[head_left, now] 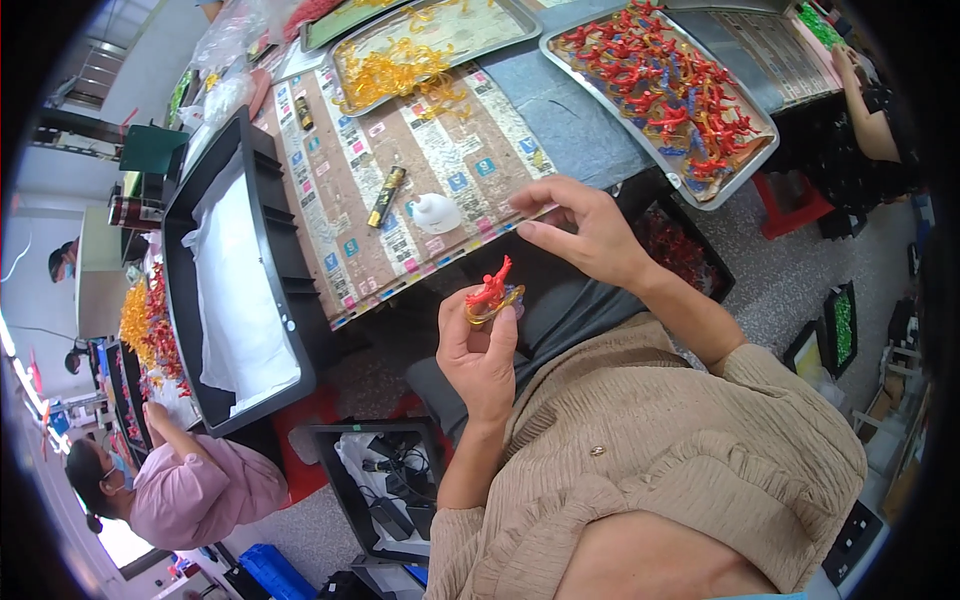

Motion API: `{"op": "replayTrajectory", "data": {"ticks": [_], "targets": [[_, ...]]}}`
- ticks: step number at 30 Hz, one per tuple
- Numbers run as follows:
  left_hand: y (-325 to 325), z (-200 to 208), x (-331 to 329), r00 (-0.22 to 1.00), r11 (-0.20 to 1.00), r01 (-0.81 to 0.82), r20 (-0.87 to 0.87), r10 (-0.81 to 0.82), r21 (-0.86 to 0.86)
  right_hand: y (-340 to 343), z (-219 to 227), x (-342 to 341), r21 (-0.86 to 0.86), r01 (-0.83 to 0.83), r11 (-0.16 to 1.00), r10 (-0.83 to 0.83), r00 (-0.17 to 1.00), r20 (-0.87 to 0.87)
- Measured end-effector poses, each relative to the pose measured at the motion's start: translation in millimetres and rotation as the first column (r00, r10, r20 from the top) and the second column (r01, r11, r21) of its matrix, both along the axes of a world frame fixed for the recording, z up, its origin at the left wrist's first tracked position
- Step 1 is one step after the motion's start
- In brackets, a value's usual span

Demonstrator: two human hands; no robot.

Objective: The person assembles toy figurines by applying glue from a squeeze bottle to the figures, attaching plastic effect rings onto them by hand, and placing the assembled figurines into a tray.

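My left hand (478, 362) pinches a small red toy figure (490, 287) between thumb and fingers, just off the table's near edge. A clear yellow piece wraps around its lower part, and a bluish bit shows beside my thumb. Up and to the right, my right hand (590, 235) is apart from the figure, its thumb and fingers spread with nothing visible between them. Nearest to both hands on the table stands a white squeeze bottle (436, 214). Beside the bottle lies a black and gold tube (386, 196).
Yellow plastic pieces fill part of a metal tray (520, 22) at the back. At the right, another tray (757, 165) holds many red figures. A black bin (305, 375) lined with white sheet stands left. Co-workers sit at left (180, 480) and far right (868, 125).
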State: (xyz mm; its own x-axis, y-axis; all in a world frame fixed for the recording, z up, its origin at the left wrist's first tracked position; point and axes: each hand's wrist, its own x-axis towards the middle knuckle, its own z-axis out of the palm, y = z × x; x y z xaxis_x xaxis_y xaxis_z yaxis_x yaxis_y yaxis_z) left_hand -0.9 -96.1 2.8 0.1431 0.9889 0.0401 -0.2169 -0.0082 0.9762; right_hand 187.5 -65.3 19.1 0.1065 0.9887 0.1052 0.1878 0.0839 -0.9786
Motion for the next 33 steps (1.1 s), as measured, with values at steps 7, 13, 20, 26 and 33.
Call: {"op": "replayTrajectory", "data": {"ticks": [7,13,20,26,33], "targets": [[3.5,-4.4,-20.5,0.969,0.972,-0.143,-0.172,0.176,0.187,56.3,-15.4,-32.4,0.319,-0.037,0.947,-0.086,0.928,0.361],[5.2,-2.2,-32.4,0.918,0.942,-0.204,-0.281,0.279,0.268,72.0,-16.9,-46.6,0.314,-0.062,0.948,-0.06,0.929,0.365],[7.0,-5.6,-39.2,0.946,0.951,-0.257,-0.155,0.284,0.175,78.8,-25.6,-52.8,0.175,-0.188,0.966,0.113,0.923,0.367],[7.1,-6.8,-42.9,0.978,0.976,-0.206,-0.018,0.208,0.067,58.4,-16.7,-50.6,0.313,-0.092,0.945,0.015,0.971,0.239],[9.5,-7.3,-50.2,0.945,0.977,-0.029,0.314,0.096,-0.209,2.4,25.0,-26.2,0.206,-0.269,0.941,0.204,0.935,0.289]]}}
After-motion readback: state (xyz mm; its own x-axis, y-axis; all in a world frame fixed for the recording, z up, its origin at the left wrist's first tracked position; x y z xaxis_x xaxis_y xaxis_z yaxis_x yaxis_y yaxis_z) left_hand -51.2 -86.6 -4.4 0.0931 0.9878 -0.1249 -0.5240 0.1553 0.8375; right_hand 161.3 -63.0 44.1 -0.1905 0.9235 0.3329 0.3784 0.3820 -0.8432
